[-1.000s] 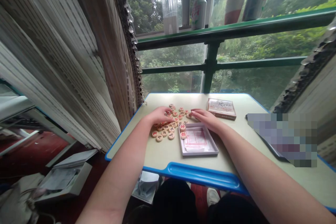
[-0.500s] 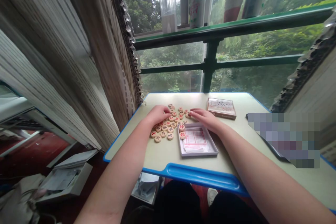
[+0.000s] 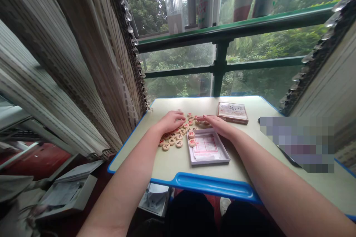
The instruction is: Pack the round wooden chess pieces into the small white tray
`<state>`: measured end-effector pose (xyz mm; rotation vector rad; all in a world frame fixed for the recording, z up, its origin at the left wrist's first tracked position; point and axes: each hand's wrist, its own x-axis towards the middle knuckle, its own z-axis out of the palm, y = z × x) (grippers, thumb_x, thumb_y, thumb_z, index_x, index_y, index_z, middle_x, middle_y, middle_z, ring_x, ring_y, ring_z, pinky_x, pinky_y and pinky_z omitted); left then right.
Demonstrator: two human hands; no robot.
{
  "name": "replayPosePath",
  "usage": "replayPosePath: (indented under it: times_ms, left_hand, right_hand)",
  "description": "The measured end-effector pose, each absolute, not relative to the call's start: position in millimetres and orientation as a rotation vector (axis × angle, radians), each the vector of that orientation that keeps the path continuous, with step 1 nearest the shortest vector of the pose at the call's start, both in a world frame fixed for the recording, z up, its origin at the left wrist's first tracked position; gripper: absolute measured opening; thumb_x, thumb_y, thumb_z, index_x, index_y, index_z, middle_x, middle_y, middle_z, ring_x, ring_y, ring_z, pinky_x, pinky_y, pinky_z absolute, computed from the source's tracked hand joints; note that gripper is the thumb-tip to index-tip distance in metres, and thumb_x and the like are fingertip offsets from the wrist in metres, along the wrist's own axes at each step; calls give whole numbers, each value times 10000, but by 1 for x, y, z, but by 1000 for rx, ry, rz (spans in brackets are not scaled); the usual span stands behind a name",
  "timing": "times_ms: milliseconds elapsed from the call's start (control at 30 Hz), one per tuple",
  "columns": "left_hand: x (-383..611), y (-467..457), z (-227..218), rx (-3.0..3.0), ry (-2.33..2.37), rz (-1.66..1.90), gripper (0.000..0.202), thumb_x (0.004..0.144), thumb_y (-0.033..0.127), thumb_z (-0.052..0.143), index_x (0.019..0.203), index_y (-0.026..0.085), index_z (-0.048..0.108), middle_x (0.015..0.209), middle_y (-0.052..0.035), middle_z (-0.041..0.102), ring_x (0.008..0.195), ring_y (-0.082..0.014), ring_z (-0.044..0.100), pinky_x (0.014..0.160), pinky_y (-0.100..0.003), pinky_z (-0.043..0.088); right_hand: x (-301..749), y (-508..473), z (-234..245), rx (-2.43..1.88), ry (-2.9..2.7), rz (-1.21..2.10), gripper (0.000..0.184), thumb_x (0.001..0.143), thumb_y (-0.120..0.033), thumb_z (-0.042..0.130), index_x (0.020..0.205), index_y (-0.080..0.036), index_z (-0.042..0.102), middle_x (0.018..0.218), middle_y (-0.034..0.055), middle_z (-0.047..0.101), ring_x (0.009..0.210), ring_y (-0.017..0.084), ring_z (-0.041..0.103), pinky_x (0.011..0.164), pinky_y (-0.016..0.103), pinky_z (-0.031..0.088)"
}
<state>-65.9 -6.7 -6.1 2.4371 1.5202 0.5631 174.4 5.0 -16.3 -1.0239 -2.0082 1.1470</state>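
While round wooden chess discs (image 3: pixel 172 141) lie clustered on cream blue-edged table (image 3: pixel 172 164), beside shallow white tray (image 3: pixel 209 162), left hand (image 3: pixel 171 121) and right hand (image 3: pixel 214 123) rest flat, open, upon them, gripping none. Judged best: gentle, level sweep.

- chess discs (image 3: pixel 178 133), 12 o'clock on the tabletop (image 3: pixel 172 163): red and black Chinese characters, too tiny to read for sure
- box lid (image 3: pixel 233 111), 1 o'clock: dark calligraphy, can't make it out
- can (image 3: pixel 205 7) on the window ledge (image 3: pixel 250 26): red print, illegible
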Motion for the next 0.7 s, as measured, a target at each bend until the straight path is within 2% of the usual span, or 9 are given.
replayPosePath:
  times_ms: [133,333,467,600,700]
  left_hand:
    - [-66,-5,-7,2491,1548,586,251,810,272,517,946,183,708,1132,-71,638,1085,-183,554,1002,-280,380]
    - [-68,-2,-10,2545,1667,586,245,812,278,505,898,185,715,1065,-74,651,1036,-202,556,981,-320,389]
    - [-68,-3,-10,2533,1621,594,228,799,277,527,887,188,718,1044,-72,648,994,-193,570,954,-298,412]
    - [-71,-1,-6,2444,1802,732,278,821,234,483,1000,182,690,1137,-81,611,1102,-210,513,1015,-317,359]
    - [-75,-1,-2,2335,2001,797,294,816,198,448,993,166,681,1140,-87,610,1122,-227,497,1024,-343,343]
  right_hand:
    - [175,-1,-11,-1109,-1959,1147,525,817,-579,413,1028,-193,699,1176,67,629,1077,256,559,999,409,356]
    - [173,-3,-8,-1081,-1947,1155,462,823,-487,449,1039,-158,690,1160,83,637,1125,249,533,1011,384,345]
    - [173,-1,-11,-1080,-1940,1160,429,825,-462,459,1026,-162,691,1163,78,636,1113,240,544,996,372,364]
    - [173,3,-14,-1100,-1949,1138,434,827,-450,456,1026,-138,684,1134,94,650,1097,237,557,990,372,370]
    - [173,5,-17,-1104,-1964,1108,423,823,-449,464,1010,-141,685,1117,94,657,1086,236,565,984,370,377]
